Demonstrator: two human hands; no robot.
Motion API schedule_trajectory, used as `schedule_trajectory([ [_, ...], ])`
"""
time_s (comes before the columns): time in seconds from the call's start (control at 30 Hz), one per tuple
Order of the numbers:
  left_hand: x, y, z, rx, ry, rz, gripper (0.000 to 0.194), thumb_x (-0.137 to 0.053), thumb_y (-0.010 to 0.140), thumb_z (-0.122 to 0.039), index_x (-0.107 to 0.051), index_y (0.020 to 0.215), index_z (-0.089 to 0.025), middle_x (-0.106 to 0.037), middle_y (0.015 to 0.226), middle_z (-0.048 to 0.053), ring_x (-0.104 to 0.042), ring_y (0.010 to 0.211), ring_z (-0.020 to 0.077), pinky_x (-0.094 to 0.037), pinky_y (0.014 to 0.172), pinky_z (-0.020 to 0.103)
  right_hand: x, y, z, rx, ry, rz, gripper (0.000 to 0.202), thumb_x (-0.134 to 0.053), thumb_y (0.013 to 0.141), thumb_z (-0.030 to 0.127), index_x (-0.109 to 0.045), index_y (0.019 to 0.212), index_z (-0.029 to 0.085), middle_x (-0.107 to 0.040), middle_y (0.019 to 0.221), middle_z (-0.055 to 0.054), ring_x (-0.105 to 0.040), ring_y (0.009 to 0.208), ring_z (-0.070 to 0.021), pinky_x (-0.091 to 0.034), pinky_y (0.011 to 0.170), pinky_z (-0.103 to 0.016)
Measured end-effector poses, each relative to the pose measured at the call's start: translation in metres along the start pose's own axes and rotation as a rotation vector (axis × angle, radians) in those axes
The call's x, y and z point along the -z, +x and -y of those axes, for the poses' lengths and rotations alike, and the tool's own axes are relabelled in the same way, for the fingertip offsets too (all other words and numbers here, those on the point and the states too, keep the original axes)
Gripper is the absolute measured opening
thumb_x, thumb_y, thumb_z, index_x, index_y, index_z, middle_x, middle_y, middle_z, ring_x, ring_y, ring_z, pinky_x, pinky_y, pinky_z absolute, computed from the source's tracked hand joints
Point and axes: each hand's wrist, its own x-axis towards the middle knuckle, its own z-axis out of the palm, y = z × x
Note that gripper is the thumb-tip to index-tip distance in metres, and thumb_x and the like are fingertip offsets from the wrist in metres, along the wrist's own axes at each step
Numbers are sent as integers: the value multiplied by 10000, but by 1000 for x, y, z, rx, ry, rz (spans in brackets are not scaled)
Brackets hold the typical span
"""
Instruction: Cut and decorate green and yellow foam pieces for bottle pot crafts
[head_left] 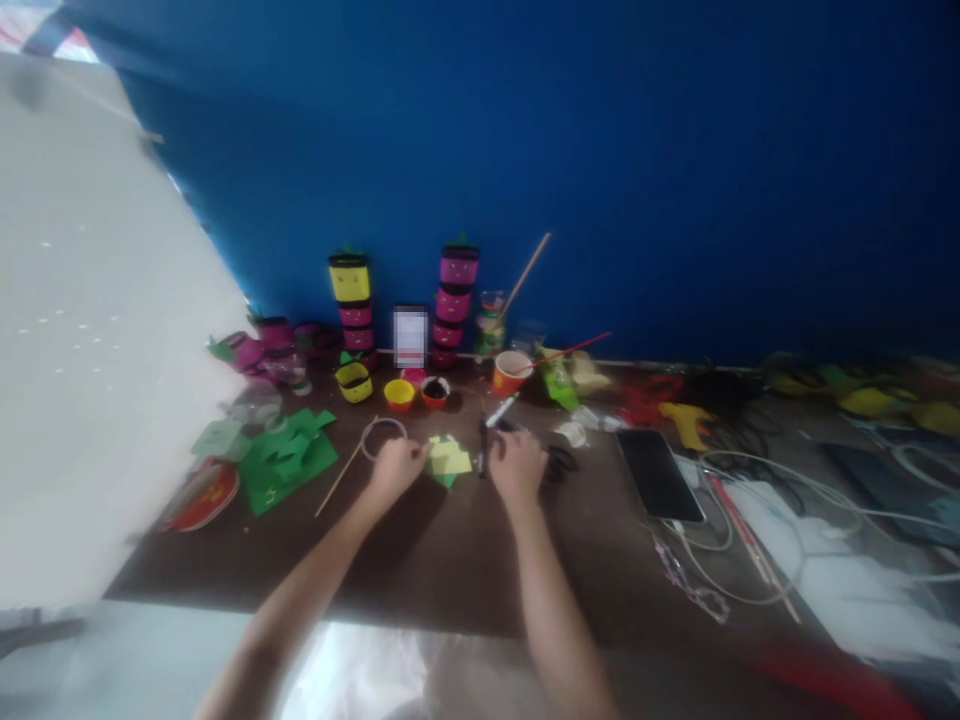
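My left hand [399,468] is over the table with its fingers curled together, beside a ring-shaped roll of tape [364,440]. Whatever its fingertips may hold is too blurred to make out. Just right of it lie small yellow paper pieces [452,458], with a bit of green paper under them. My right hand [519,466] is low over the table, fingers bent down and partly hidden. Black scissors handles [562,460] show at its right side. A black pen [482,445] and a white-and-green marker [502,409] lie just left of and beyond it.
Green paper sheets [289,460] and a wooden stick [346,467] lie at left. Behind stand a yellow cup [399,394], a paper cup [511,372] with a red stick, and purple decorated stacks [453,303]. A tablet [658,475] and cables are at right.
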Motion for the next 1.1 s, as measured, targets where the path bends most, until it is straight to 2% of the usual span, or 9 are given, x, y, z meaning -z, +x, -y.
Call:
schedule_trajectory([
  [0.13, 4, -12, -2, -86, 79, -39, 377, -364, 879, -351, -660, 772, -143, -637, 717, 116, -595, 740, 204, -407, 693, 295, 4, 3, 13, 74, -35, 111, 217, -470, 823, 229, -631, 943, 148, -624, 903, -112, -514, 865, -237, -307, 731, -327],
  [0.3, -1, -23, 6, -592, 218, 20, 360, -456, 834, -323, -552, 1144, -167, -534, 1199, 146, -469, 1139, 258, -373, 953, 421, 3, 5, 28, 80, -80, 237, 356, -488, 788, 164, -520, 1135, 91, -633, 917, -137, -569, 821, -227, -358, 704, -304],
  [0.37, -6, -27, 9, -672, 247, 87, 407, -463, 833, -335, -490, 1214, -193, -472, 1292, 131, -401, 1226, 263, -323, 1010, 468, 2, 4, 29, 66, -94, 249, 459, -480, 765, 112, -466, 1224, 101, -635, 906, -133, -587, 802, -227, -381, 689, -297],
  [0.5, -11, -32, 12, -683, 285, 127, 396, -437, 854, -336, -475, 1221, -194, -477, 1272, 132, -384, 1243, 257, -276, 1047, 491, -2, 1, 21, 66, 41, 183, 478, -408, 793, 97, -475, 1259, 179, -637, 899, -117, -606, 791, -219, -425, 698, -298],
  [0.63, -11, -33, 8, -687, 259, 90, 368, -463, 839, -325, -513, 1171, -176, -493, 1203, 144, -397, 1211, 268, -328, 1019, 466, -9, 1, 13, 63, 505, -49, 394, -313, 839, 144, -549, 1154, 151, -650, 986, -113, -603, 898, -197, -452, 778, -302],
  [0.73, -12, -33, 3, -674, 267, 97, 349, -462, 831, -323, -531, 1132, -160, -508, 1183, 146, -431, 1159, 267, -365, 981, 440, -9, 0, 17, -20, 733, -117, 299, -448, 813, 259, -574, 1060, 146, -673, 845, -72, -611, 757, -177, -469, 706, -282],
  [0.9, -16, -33, -2, -652, 334, 99, 404, -462, 817, -392, -523, 1152, -174, -520, 1221, 128, -452, 1117, 280, -335, 978, 462, -9, -4, 33, -177, 942, 60, 343, -497, 797, 455, -567, 631, 163, -478, 457, 34, -445, 436, -107, -374, 454, -221],
  [1.03, -23, -33, 0, -671, 345, 101, 492, -472, 798, -423, -483, 1223, -175, -530, 1213, 120, -422, 1168, 292, -309, 1004, 456, -13, -2, 39, -225, 1119, 179, 389, -400, 838, 479, -596, 885, 146, -532, 513, 24, -457, 432, -103, -360, 424, -206],
  [1.1, -26, -34, 1, -684, 354, 96, 494, -469, 799, -424, -484, 1225, -175, -536, 1200, 116, -405, 1195, 296, -284, 1022, 457, -16, 1, 39, -207, 1113, 201, 385, -428, 819, 489, -598, 852, 145, -573, 569, 1, -480, 460, -105, -368, 431, -205],
])
